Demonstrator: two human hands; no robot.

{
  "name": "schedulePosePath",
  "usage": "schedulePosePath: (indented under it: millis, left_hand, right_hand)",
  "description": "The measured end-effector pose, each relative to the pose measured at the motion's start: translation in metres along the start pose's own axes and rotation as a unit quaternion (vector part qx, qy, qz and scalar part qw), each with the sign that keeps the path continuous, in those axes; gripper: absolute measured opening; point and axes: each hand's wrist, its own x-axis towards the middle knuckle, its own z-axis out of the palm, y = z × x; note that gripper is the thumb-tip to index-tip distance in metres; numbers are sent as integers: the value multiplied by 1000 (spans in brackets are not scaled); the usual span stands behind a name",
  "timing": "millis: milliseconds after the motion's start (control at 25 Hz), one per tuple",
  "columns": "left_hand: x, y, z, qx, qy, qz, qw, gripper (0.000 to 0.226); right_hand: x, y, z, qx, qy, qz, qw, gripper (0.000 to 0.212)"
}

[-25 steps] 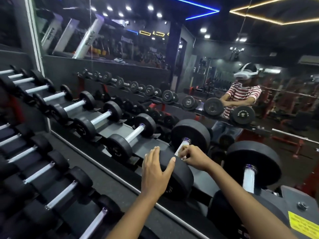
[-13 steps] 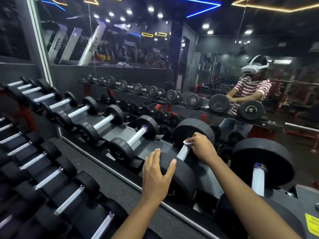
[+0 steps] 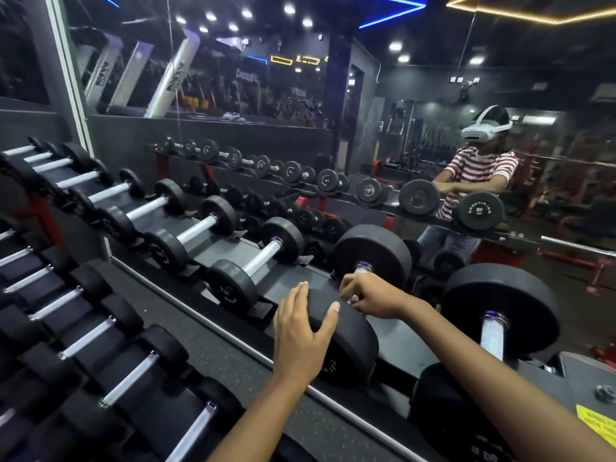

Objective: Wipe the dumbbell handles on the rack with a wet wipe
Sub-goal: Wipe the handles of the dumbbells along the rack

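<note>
1. Dim gym with ceiling spotlights and a mirrored wall (image 3: 366, 105) behind a long sloped grey metal dumbbell rack (image 3: 393, 341).
2. Closest in: left hand (image 3: 301, 338), fingers spread and lying over the rim of the near black rubber disc head (image 3: 346, 348), thumb on its top edge; steadies the weight, pinches nothing.
3. Just beyond: right hand (image 3: 370, 296), fingers curled round the knurled chrome handle (image 3: 362, 270) of the same big black dumbbell, with a scrap of white wet wipe (image 3: 353, 299) peeking out below the knuckles; most of the wipe hidden in the grip.
4. Only the top of that handle visible, where it meets the far black disc head (image 3: 373, 255).
5. Handling, as a judgement: dumbbell heavy and stiff, best left seated in its cradle; near head a good bracing point against rolling. Handle rigid and rough, likely to drag at the thin, soft, damp wipe, so wrap it round the bar and slide along its length, not tug.
6. To the right, another large dumbbell with a chrome handle (image 3: 492, 335), apparently next in line.
7. Farther left, a row of smaller dumbbells (image 3: 200, 228) shrinking toward the wall, their handles bare.
8. Farthest: reflection in the mirror of a person in a red-and-white striped shirt (image 3: 480, 171) leaning over the rack.
</note>
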Motion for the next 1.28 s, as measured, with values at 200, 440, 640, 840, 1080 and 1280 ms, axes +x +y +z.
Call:
schedulePosePath:
  millis: [200, 440, 640, 840, 1080, 1280]
  left_hand:
    - [0, 0, -2, 5, -6, 2, 1000, 89]
    - [0, -2, 0, 11, 2, 8, 1000, 87]
    - [0, -4, 1, 16, 8, 13, 1000, 96]
    - [0, -4, 1, 22, 8, 14, 1000, 90]
    - [0, -4, 1, 21, 3, 12, 1000, 85]
    - [-1, -3, -2, 19, -4, 11, 1000, 86]
  right_hand:
    - [21, -8, -2, -21, -56, 20, 998, 30]
    - [47, 2, -5, -174, -106, 95, 974, 32]
    - [54, 13, 0, -309, -25, 143, 940, 26]
    - [51, 12, 3, -245, -37, 138, 959, 31]
    - [12, -5, -2, -8, -41, 59, 997, 39]
    - [-10, -2, 5, 30, 60, 45, 997, 26]
